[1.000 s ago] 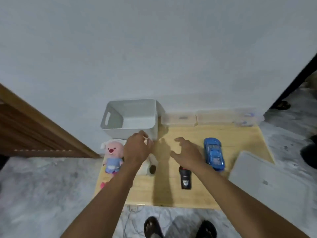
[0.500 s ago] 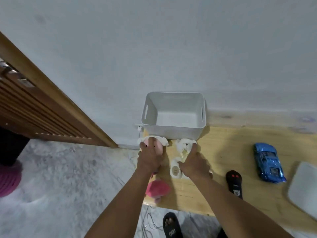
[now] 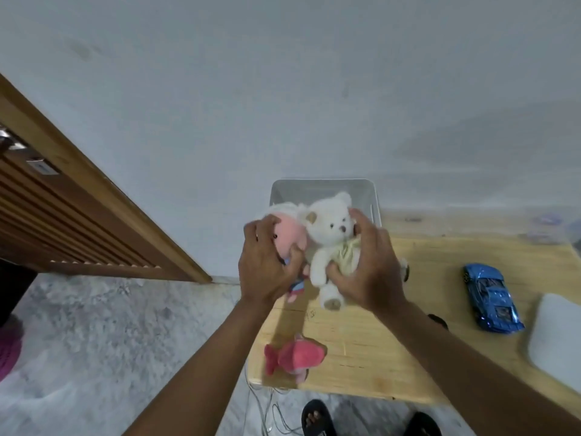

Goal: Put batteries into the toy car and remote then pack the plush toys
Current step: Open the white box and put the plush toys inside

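The left hand (image 3: 267,265) grips a pink plush (image 3: 287,237), fingers curled over its head and thumb under its chin. The right hand (image 3: 367,272) grips a white bear (image 3: 330,225), thumb on its belly and fingers round its side. The 2 toys touch each other and are held up off the table (image 3: 440,262), in front of a white bin (image 3: 361,190) that stands at the table's far edge against the wall. A 3rd plush, a pink fish (image 3: 295,357), lies on the table near its front left corner. The blue car (image 3: 490,297) sits on the table to the right, well apart from the hands. A dark remote (image 3: 437,320) shows only as a sliver beside the right forearm. A white lid (image 3: 556,338) lies at the right edge.
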`<state>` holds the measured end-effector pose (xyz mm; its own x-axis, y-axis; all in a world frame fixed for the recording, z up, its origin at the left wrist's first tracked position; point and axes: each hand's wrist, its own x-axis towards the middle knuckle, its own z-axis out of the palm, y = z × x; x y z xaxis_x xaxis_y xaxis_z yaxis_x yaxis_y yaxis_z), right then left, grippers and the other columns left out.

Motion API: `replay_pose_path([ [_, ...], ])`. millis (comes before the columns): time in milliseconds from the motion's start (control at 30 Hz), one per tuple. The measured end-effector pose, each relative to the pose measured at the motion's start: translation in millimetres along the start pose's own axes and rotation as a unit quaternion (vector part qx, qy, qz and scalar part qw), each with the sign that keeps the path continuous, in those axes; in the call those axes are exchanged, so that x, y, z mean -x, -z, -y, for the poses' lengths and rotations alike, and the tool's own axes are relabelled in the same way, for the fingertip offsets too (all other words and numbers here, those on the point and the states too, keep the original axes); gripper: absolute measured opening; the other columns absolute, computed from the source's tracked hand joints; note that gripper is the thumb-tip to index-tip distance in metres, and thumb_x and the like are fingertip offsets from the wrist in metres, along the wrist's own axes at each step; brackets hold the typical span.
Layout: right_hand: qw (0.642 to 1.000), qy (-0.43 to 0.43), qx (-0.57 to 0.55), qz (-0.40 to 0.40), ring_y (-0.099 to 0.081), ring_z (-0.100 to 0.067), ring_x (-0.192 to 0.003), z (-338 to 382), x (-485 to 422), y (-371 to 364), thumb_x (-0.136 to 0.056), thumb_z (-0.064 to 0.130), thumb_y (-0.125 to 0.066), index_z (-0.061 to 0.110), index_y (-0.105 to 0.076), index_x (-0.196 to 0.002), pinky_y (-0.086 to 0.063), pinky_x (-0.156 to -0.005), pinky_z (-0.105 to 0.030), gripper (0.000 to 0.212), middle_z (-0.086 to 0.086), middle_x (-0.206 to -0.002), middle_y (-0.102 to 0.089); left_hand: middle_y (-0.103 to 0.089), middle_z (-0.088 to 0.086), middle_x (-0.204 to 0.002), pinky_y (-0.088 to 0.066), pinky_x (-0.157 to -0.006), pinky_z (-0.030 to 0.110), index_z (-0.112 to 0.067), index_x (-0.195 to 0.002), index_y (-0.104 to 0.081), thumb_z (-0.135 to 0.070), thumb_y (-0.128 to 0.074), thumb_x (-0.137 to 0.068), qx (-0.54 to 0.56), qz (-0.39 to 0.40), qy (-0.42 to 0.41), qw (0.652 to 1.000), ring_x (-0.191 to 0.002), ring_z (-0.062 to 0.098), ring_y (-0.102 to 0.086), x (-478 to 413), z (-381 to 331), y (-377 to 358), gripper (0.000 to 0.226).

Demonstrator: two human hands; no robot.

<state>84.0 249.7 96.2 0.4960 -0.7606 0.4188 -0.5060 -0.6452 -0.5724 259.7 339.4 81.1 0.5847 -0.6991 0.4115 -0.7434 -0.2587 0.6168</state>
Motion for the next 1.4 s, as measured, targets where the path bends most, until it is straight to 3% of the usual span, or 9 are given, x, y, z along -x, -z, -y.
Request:
replay_pose_path([
  [133, 0.995, -0.097, -0.005, 0.015, -0.053, -0.031, -0.114, 13.4, -79.0, 8.3, -0.074, 0.035, -0.075, 0.033, -0.025, -0.152, -0.054, -0.086, -0.041, 0.093, -0.006, -0.128, -0.058, -0.049, 0.011, -0.127, -0.046, -0.067, 0.028, -0.017, -0.130, -0.047, -0.033, -0.071, -0.085, 0.034, -0.010, -0.010, 0.999, -0.091, 0.022, -0.061, -60.0, -19.9, 2.9, 0.054],
  [367, 0.967, -0.198, 0.059, 0.146, -0.050, -0.036, -0.123, -26.3, -128.7, -31.4, -0.082, 0.033, -0.074, 0.031, -0.022, -0.150, -0.049, -0.093, -0.044, 0.086, -0.008, -0.132, -0.058, -0.051, 0.013, -0.123, -0.042, -0.075, 0.035, -0.021, -0.133, -0.038, -0.035, -0.069, -0.090, -0.023, 0.151, 0.078, 0.985, -0.091, 0.038, -0.061, -114.5, -2.9, -41.7, 0.055],
  [733, 0.938, -0.160, 0.194, 0.239, -0.050, -0.040, -0.113, -59.2, -129.2, -94.0, -0.086, 0.008, -0.066, 0.013, -0.029, -0.136, -0.044, -0.079, -0.044, 0.063, -0.015, -0.125, -0.060, -0.062, 0.020, -0.121, -0.052, -0.083, 0.043, -0.015, -0.132, -0.039, -0.028, -0.059, -0.097, -0.099, 0.262, 0.129, 0.951, -0.107, 0.039, -0.064, -105.2, 28.3, -96.5, 0.041],
  [867, 0.931, -0.162, 0.171, 0.280, -0.061, -0.041, -0.111, -67.3, -123.6, -102.9, -0.090, 0.014, -0.062, 0.014, -0.045, -0.124, -0.052, -0.091, -0.047, 0.038, -0.016, -0.123, -0.059, -0.062, 0.018, -0.120, -0.047, -0.081, 0.038, -0.012, -0.132, -0.046, -0.030, -0.055, -0.101, -0.095, 0.256, 0.090, 0.958, -0.108, 0.036, -0.062, -103.8, 22.4, -90.9, 0.037],
  [1000, 0.960, -0.101, 0.180, 0.190, -0.066, -0.033, -0.105, -58.1, -122.5, -81.8, -0.091, 0.013, -0.054, 0.020, -0.063, -0.117, -0.053, -0.089, -0.045, 0.028, -0.007, -0.113, -0.066, -0.065, 0.011, -0.121, -0.048, -0.082, 0.036, -0.015, -0.127, -0.054, -0.028, -0.058, -0.098, -0.075, 0.250, 0.058, 0.964, -0.110, 0.031, -0.061, -100.7, 9.4, -71.1, 0.032],
  [1133, 0.991, -0.058, 0.123, 0.016, -0.066, -0.030, -0.086, -52.3, -93.1, -44.5, -0.086, 0.019, -0.055, 0.023, -0.069, -0.103, -0.053, -0.071, -0.042, 0.023, -0.001, -0.094, -0.070, -0.074, -0.002, -0.094, -0.056, -0.076, 0.039, -0.019, -0.106, -0.063, -0.026, -0.062, -0.095, -0.017, 0.191, -0.009, 0.981, -0.087, 0.020, -0.069, -77.2, -18.5, -47.6, 0.014],
  [1233, 0.986, -0.069, 0.145, -0.040, -0.062, -0.031, -0.083, -63.9, -44.5, -17.9, -0.082, 0.017, -0.055, 0.021, -0.066, -0.104, -0.051, -0.067, -0.040, 0.024, -0.003, -0.090, -0.067, -0.073, -0.009, -0.082, -0.053, -0.067, 0.032, -0.025, -0.098, -0.064, -0.031, -0.061, -0.093, -0.011, 0.223, -0.024, 0.974, -0.075, 0.013, -0.066, -36.9, -34.6, -37.5, 0.009],
  [1300, 0.978, -0.119, 0.173, -0.012, -0.061, -0.032, -0.092, -81.1, -6.4, -4.7, -0.083, 0.017, -0.056, 0.020, -0.063, -0.110, -0.051, -0.073, -0.042, 0.029, -0.005, -0.100, -0.066, -0.073, -0.011, -0.081, -0.054, -0.068, 0.034, -0.028, -0.096, -0.064, -0.037, -0.062, -0.090, -0.057, 0.284, -0.030, 0.957, -0.077, 0.014, -0.066, -5.8, -31.4, -38.3, 0.011],
  [1400, 0.924, -0.256, 0.240, 0.154, -0.053, -0.034, -0.114, -114.7, 49.3, 8.9, -0.086, 0.032, -0.061, 0.021, -0.050, -0.131, -0.050, -0.088, -0.046, 0.047, -0.009, -0.129, -0.054, -0.074, -0.009, -0.094, -0.053, -0.077, 0.037, -0.031, -0.105, -0.065, -0.055, -0.066, -0.085, -0.117, 0.433, 0.036, 0.893, -0.092, 0.019, -0.067, 33.2, -7.6, -45.6, 0.031],
])
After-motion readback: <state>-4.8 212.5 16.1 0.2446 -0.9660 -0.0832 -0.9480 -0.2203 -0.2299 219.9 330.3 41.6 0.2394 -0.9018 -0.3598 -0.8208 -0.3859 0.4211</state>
